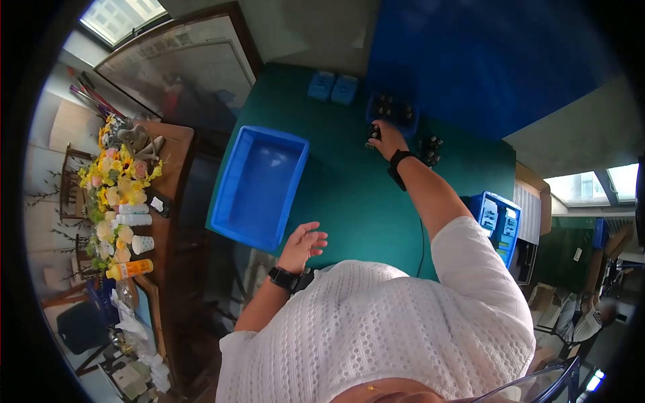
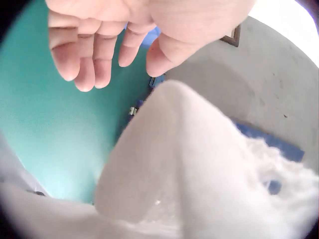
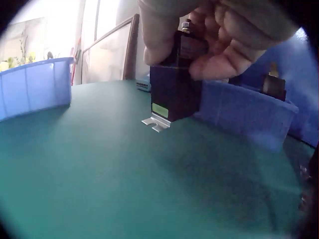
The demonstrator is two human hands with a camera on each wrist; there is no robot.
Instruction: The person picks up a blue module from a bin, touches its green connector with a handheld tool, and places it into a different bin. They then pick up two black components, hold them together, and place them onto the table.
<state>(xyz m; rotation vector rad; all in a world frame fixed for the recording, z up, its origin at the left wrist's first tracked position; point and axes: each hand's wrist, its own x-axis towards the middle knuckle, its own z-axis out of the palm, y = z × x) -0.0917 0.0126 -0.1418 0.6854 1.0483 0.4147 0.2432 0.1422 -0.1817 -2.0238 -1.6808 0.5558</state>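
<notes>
My right hand (image 1: pixel 391 141) pinches a black rectangular electrical part (image 3: pixel 174 92) between thumb and fingers. A forked metal tab sticks out at its lower end, and a threaded metal post shows at the top. The part is held over the green table, just in front of a small blue bin (image 3: pixel 239 112) with several similar dark pieces in it. My left hand (image 1: pixel 304 248) hovers by the table's near edge, fingers loosely bent, holding nothing. Its nearest object is a large blue tub (image 1: pixel 263 178) on the table's left.
More dark parts (image 1: pixel 431 149) lie right of the small bin. Two blue boxes, one of them the left box (image 1: pixel 321 85), stand at the back edge. A divided blue crate (image 1: pixel 478 201) is at the right edge. Flowers (image 1: pixel 121 174) and bottles crowd a wooden side table.
</notes>
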